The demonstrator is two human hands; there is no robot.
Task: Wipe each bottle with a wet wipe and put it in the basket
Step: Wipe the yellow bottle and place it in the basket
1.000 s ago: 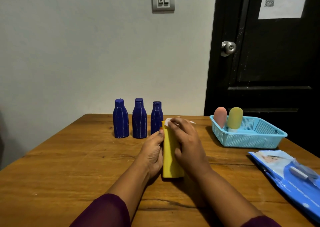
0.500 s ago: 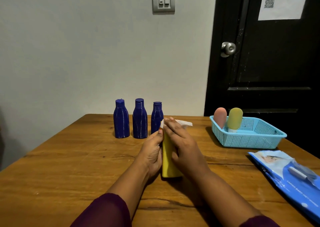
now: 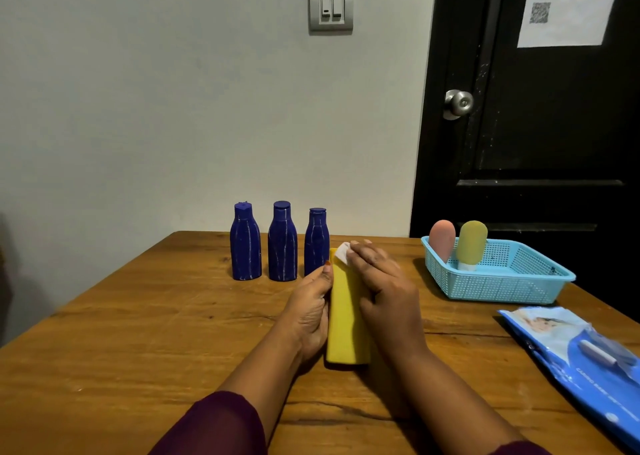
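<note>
A tall yellow bottle (image 3: 344, 323) stands on the wooden table (image 3: 138, 333) between both hands. My left hand (image 3: 310, 310) grips its left side. My right hand (image 3: 384, 290) presses a white wet wipe (image 3: 342, 253) against the bottle's top; only a corner of the wipe shows. Three dark blue bottles (image 3: 281, 241) stand in a row behind. To the right, a light blue basket (image 3: 509, 283) holds a pink bottle (image 3: 442, 239) and a yellow-green bottle (image 3: 471, 243).
A blue wet-wipe pack (image 3: 581, 354) lies at the table's right edge. Behind the table are a grey wall with a light switch (image 3: 331, 5) and a black door (image 3: 540, 125) with a knob.
My right hand with the wipe has slid along the upper part of the yellow bottle. The wipe's loose end, sticking out to the right before, is now tucked under the fingers.
</note>
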